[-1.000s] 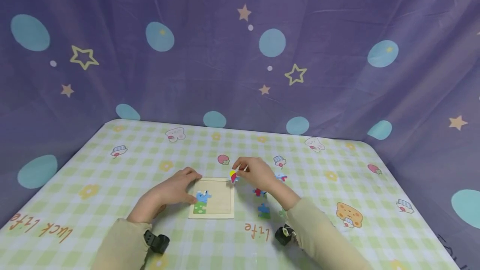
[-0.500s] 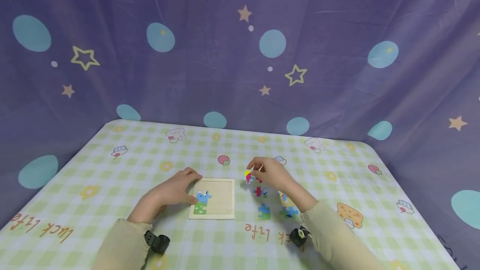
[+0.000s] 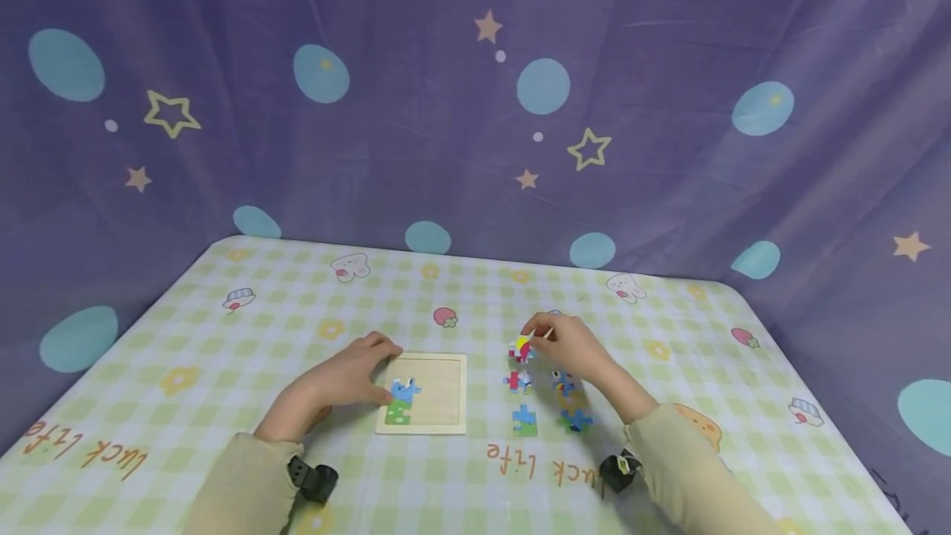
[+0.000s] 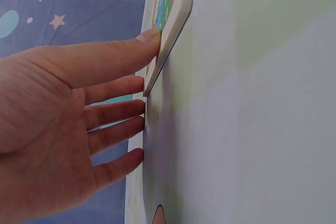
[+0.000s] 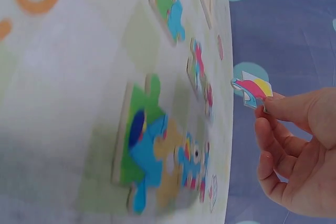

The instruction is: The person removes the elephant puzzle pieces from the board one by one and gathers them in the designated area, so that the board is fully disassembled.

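Note:
My left hand [image 3: 349,374] rests against the left side of a square wooden puzzle tray [image 3: 422,429], fingers nearly straight. In the left wrist view the thumb [image 4: 131,51] lies on the tray's edge. Inside the tray's left part sit a blue puzzle piece [image 3: 404,390] and a green one [image 3: 398,413]. My right hand [image 3: 575,347] pinches a jigsaw piece [image 5: 255,90] printed yellow, red and blue between thumb and fingertips, raised over the table right of the tray. Part of another piece shows just beside it in the head view.
Loose jigsaw pieces lie right of the tray: a red one [image 3: 514,381], a blue-and-green one [image 3: 524,421], and several joined or close together, including a green-and-blue piece [image 5: 144,150]. A checked cloth [image 3: 282,337] covers the table; a purple curtain [image 3: 416,155] hangs behind.
My right hand has moved right, away from the tray's upper right corner, with the jigsaw piece still pinched. More loose pieces show now. The left hand and tray have stayed put.

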`<move>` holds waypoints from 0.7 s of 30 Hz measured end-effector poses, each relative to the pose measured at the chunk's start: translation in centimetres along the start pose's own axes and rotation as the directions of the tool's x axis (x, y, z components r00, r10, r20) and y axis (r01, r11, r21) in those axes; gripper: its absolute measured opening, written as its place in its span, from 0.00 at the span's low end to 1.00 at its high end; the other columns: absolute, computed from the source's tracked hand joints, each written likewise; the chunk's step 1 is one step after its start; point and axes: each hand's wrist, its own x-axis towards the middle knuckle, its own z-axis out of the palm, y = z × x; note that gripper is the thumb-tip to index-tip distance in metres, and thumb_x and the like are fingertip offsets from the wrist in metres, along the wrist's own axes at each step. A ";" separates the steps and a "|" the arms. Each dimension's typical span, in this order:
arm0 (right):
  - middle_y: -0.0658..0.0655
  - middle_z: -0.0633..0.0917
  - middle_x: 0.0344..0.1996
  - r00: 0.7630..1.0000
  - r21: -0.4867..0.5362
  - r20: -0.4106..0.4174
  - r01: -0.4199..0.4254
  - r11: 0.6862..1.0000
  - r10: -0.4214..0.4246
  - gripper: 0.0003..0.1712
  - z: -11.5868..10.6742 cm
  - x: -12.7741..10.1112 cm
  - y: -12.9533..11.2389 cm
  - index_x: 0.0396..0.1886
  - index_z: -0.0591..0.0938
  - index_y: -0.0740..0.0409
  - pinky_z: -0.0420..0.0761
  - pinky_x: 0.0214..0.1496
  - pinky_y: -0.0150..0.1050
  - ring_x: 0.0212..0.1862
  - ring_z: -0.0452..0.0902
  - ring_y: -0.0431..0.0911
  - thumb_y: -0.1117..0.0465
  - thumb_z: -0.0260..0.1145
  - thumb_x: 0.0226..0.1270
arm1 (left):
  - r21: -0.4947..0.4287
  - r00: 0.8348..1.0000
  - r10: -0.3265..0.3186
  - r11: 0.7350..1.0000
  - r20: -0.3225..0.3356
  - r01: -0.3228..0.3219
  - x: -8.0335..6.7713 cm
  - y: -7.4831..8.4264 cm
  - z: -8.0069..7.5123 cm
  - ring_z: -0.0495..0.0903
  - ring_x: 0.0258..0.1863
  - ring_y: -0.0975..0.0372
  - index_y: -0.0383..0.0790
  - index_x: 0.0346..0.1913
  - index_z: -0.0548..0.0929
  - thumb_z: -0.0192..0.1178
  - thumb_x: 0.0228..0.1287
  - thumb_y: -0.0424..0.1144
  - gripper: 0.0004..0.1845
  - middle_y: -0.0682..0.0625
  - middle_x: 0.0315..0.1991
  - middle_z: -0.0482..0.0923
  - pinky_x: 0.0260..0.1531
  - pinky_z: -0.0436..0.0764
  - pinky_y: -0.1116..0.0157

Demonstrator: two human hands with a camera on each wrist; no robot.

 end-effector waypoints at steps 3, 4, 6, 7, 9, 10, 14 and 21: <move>0.54 0.83 0.35 1.000 0.000 0.000 -0.020 1.000 0.020 0.06 -0.4 -0.2 0.6 0.42 0.85 0.58 0.77 0.33 0.39 0.30 0.77 0.43 0.67 0.63 0.70 | -0.009 1.000 -0.006 1.000 0.001 0.006 0.0 0.1 0.0 0.64 0.65 0.41 0.29 0.65 0.72 0.74 0.55 0.37 0.36 0.35 0.64 0.65 0.62 0.65 0.43; 0.54 0.83 0.34 1.000 -0.001 -0.003 -0.027 1.000 0.027 0.06 -0.5 -0.3 0.7 0.42 0.85 0.58 0.77 0.33 0.38 0.30 0.77 0.43 0.68 0.63 0.70 | -0.005 1.000 -0.002 1.000 0.000 0.002 0.0 0.1 0.0 0.64 0.65 0.40 0.29 0.65 0.72 0.74 0.55 0.38 0.36 0.35 0.64 0.65 0.62 0.66 0.43; 0.54 0.82 0.35 0.999 0.004 -0.006 -0.040 0.999 0.040 0.07 -0.7 -0.5 1.1 0.42 0.85 0.59 0.77 0.32 0.39 0.29 0.76 0.43 0.68 0.63 0.70 | -0.002 1.000 0.001 1.000 -0.001 -0.001 0.0 0.2 0.0 0.64 0.65 0.40 0.29 0.65 0.72 0.74 0.55 0.38 0.36 0.35 0.64 0.66 0.62 0.66 0.43; 0.54 0.82 0.34 0.999 0.007 -0.009 -0.047 0.999 0.047 0.07 -0.8 -0.6 1.3 0.42 0.85 0.59 0.77 0.32 0.38 0.29 0.76 0.43 0.68 0.63 0.70 | -0.001 1.000 0.003 1.000 -0.001 -0.003 0.0 0.2 0.0 0.64 0.65 0.40 0.29 0.65 0.72 0.74 0.55 0.38 0.36 0.35 0.64 0.66 0.62 0.66 0.43; 0.54 0.82 0.34 0.998 0.020 -0.012 -0.066 0.998 0.066 0.07 -1.0 -0.8 1.7 0.42 0.85 0.59 0.78 0.32 0.39 0.29 0.78 0.45 0.68 0.63 0.69 | 0.000 1.000 0.007 1.000 -0.002 -0.007 -0.1 0.2 0.0 0.64 0.65 0.40 0.29 0.65 0.72 0.74 0.55 0.38 0.36 0.36 0.63 0.66 0.62 0.66 0.43; 0.55 0.82 0.34 0.997 0.026 -0.011 -0.070 0.997 0.071 0.07 -1.1 -0.9 1.9 0.42 0.85 0.60 0.78 0.31 0.39 0.29 0.78 0.47 0.69 0.62 0.69 | 0.001 1.000 0.011 1.000 -0.003 -0.011 -0.1 0.2 0.0 0.64 0.64 0.40 0.29 0.65 0.72 0.74 0.55 0.38 0.36 0.36 0.63 0.66 0.61 0.66 0.43; 0.55 0.83 0.33 0.996 0.015 -0.017 -0.087 0.996 0.087 0.07 -1.3 -1.2 2.9 0.41 0.84 0.61 0.78 0.33 0.39 0.30 0.79 0.47 0.70 0.62 0.68 | -0.005 1.000 0.011 1.000 -0.001 -0.011 -0.2 0.3 0.0 0.65 0.64 0.41 0.28 0.65 0.72 0.74 0.55 0.38 0.36 0.36 0.62 0.66 0.61 0.66 0.43; 0.55 0.84 0.33 0.995 -0.003 -0.039 -0.089 0.996 0.089 0.08 -1.9 -1.4 4.2 0.42 0.85 0.63 0.77 0.36 0.41 0.32 0.78 0.45 0.69 0.62 0.67 | 0.008 1.000 0.022 1.000 -0.008 -0.022 -0.1 0.1 0.0 0.66 0.63 0.41 0.29 0.64 0.73 0.74 0.55 0.39 0.36 0.37 0.61 0.67 0.60 0.67 0.43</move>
